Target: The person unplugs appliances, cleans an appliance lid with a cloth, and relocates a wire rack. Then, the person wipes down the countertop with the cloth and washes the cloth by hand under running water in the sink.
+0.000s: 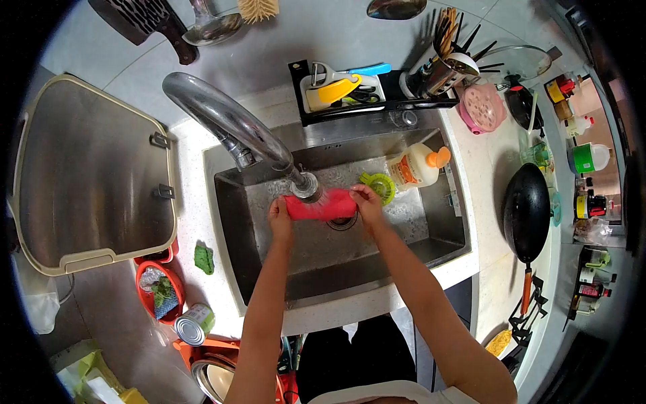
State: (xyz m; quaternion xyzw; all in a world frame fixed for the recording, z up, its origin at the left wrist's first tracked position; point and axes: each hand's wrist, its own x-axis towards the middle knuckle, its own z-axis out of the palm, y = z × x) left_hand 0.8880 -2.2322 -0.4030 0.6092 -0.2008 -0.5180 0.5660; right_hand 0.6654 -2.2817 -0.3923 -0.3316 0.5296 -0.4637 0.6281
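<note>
A red cloth (316, 206) is stretched between my two hands over the sink (323, 269), under the faucet head (306, 187), with water spraying onto it. My left hand (279, 214) pinches the cloth's left end. At the right end, my right hand (367, 205) has its fingers closed on the cloth. Just behind my right hand lies a yellow-green round item (380, 188). A white bottle with an orange pump (414, 167) leans in the sink's back right corner. The drain shows partly below the cloth.
Behind the sink, a black rack (377, 108) holds utensils. A black wok (527, 214) stands at the right. On the left are a green sponge (204, 258), a can (194, 324), a red basket (176, 289) and a large upright lid (94, 175).
</note>
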